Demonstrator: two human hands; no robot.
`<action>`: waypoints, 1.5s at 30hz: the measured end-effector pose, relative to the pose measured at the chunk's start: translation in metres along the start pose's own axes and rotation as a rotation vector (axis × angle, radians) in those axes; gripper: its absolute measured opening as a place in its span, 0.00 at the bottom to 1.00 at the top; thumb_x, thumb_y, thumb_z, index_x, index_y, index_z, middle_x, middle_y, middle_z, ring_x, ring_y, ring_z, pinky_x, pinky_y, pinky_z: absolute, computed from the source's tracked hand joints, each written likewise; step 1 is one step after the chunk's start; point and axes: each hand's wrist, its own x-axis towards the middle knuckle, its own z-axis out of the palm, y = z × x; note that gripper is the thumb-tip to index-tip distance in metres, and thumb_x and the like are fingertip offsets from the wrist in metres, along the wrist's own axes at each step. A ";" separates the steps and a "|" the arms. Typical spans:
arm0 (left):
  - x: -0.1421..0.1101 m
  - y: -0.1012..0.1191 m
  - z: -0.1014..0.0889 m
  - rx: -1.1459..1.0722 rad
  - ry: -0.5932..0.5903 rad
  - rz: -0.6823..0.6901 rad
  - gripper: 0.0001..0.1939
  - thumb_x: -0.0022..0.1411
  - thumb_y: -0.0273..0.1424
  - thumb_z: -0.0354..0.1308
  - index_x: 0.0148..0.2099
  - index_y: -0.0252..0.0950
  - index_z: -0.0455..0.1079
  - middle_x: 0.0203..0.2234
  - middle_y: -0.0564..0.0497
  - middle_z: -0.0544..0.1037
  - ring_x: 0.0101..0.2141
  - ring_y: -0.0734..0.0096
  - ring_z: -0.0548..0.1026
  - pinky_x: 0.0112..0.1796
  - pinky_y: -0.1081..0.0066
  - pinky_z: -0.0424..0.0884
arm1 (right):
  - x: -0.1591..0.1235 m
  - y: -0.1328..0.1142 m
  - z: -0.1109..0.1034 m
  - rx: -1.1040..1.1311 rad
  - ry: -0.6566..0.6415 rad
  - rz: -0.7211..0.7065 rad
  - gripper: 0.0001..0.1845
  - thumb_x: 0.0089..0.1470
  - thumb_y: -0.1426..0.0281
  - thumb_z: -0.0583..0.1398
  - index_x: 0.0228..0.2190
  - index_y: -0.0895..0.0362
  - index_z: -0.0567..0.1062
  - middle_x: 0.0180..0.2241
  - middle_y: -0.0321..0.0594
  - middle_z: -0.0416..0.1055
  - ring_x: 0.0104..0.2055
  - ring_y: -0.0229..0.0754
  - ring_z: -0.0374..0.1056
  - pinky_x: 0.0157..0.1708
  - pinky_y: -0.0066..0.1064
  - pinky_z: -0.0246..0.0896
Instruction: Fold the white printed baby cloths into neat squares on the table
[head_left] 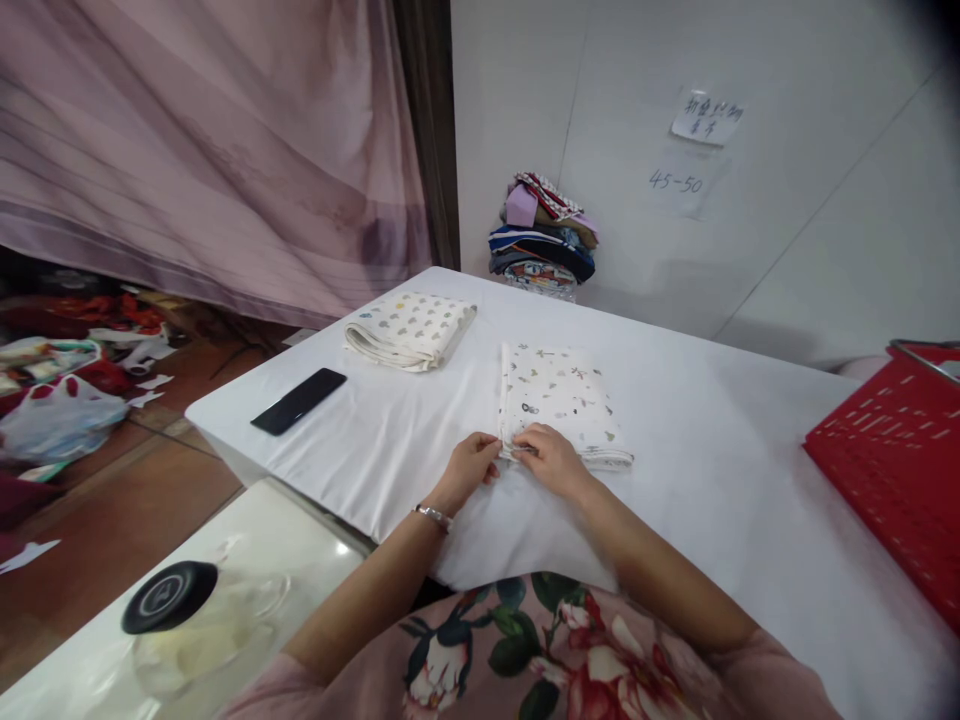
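A folded white cloth (566, 395) with small printed figures and leaves lies flat on the white-covered table (720, 480) in front of me. At its near left corner my left hand (472, 462) pinches the edge between thumb and fingers. Just to the right, my right hand (547, 458) has its fingers closed on the near edge of the same cloth. Further back on the left rests a second folded cloth (412, 328), cream with grey and yellow motifs, touched by neither hand.
A black phone (299, 401) lies near the table's left edge. At the right stands a red plastic basket (892, 470). Stacked fabrics (544, 240) rise beyond the far edge by the wall. Lower left, a glass jug with a black lid (171, 597) stands on a white surface.
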 end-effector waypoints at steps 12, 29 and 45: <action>-0.002 0.000 -0.001 -0.019 -0.007 0.001 0.08 0.54 0.30 0.57 0.36 0.34 0.64 0.20 0.57 0.69 0.17 0.79 0.68 0.17 0.77 0.61 | -0.001 0.000 0.002 -0.015 0.075 -0.057 0.08 0.57 0.72 0.54 0.32 0.55 0.74 0.32 0.39 0.69 0.36 0.40 0.64 0.37 0.32 0.59; -0.003 0.000 -0.001 -0.080 -0.001 0.015 0.11 0.51 0.33 0.59 0.36 0.33 0.65 0.19 0.57 0.70 0.16 0.80 0.67 0.18 0.76 0.61 | -0.002 0.004 0.008 -0.059 0.044 -0.080 0.03 0.54 0.71 0.58 0.32 0.55 0.73 0.32 0.38 0.68 0.36 0.40 0.62 0.36 0.32 0.57; -0.005 0.005 0.000 -0.104 0.000 0.007 0.07 0.52 0.31 0.58 0.34 0.33 0.65 0.19 0.56 0.71 0.16 0.80 0.66 0.18 0.77 0.61 | -0.007 -0.001 0.010 -0.189 0.058 -0.116 0.08 0.55 0.65 0.57 0.35 0.56 0.71 0.35 0.42 0.68 0.37 0.43 0.62 0.37 0.34 0.57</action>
